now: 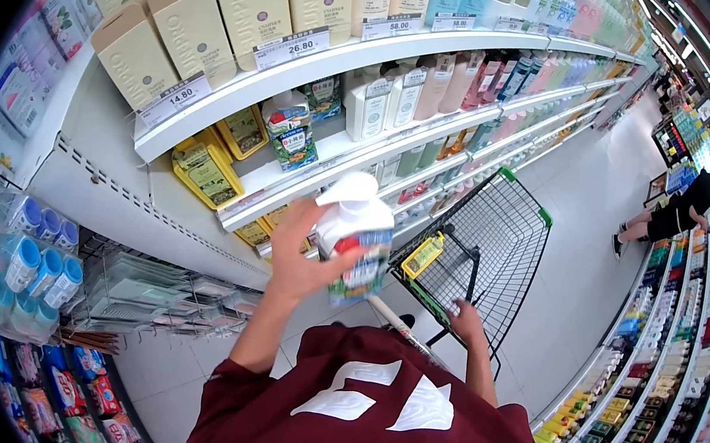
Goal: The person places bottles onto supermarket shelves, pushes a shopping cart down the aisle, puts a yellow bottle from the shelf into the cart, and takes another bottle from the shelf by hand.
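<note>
My left hand (298, 248) is wrapped round a white pump bottle (361, 248) with a blue, green and red label, held up in front of the shelves. The bottle is slightly blurred, and its label text is not readable. Below and to the right, my right hand (467, 324) has its fingers curled at the near rim of a black wire shopping cart (506, 263) with green corners. A yellow pump bottle (423, 255) lies inside the cart, near its left side.
Store shelves (336, 72) with boxes, bottles and price tags run along the left. Similar bottles (296, 148) and yellow packs (209, 170) stand on the lower shelf. Blue cups (45, 271) hang at far left. A person (689, 209) stands in the aisle at right, beside more shelves (659, 375).
</note>
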A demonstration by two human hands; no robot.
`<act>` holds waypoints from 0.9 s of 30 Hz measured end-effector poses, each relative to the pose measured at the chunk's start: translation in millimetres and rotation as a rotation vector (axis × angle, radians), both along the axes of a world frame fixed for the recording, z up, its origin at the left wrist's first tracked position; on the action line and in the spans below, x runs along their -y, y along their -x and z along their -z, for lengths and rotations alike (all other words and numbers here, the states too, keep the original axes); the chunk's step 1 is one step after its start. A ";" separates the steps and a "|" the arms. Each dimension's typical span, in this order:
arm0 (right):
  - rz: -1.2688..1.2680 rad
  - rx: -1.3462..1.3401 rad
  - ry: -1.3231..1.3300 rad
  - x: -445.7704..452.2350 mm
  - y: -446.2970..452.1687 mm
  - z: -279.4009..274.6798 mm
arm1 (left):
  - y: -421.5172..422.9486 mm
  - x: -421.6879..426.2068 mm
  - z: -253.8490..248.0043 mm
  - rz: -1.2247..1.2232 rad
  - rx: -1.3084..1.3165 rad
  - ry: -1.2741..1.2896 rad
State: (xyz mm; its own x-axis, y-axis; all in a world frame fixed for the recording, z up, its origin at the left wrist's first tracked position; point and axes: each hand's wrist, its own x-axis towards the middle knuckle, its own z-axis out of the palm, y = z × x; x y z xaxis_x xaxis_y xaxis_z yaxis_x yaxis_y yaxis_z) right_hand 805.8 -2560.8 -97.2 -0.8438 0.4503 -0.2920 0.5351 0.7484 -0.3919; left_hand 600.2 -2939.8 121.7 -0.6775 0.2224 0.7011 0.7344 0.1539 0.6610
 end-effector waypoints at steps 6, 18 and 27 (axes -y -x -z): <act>-0.179 -0.462 0.992 101.3 51.9 -132.0 | -66.6 -21.8 27.3 0.425 0.619 -0.432; -0.057 -0.574 1.241 194.2 36.4 -132.8 | -89.0 -31.7 73.2 0.333 0.826 -0.318; 0.073 -0.548 1.347 191.2 40.8 -131.0 | -83.2 -36.6 77.7 0.369 0.810 -0.237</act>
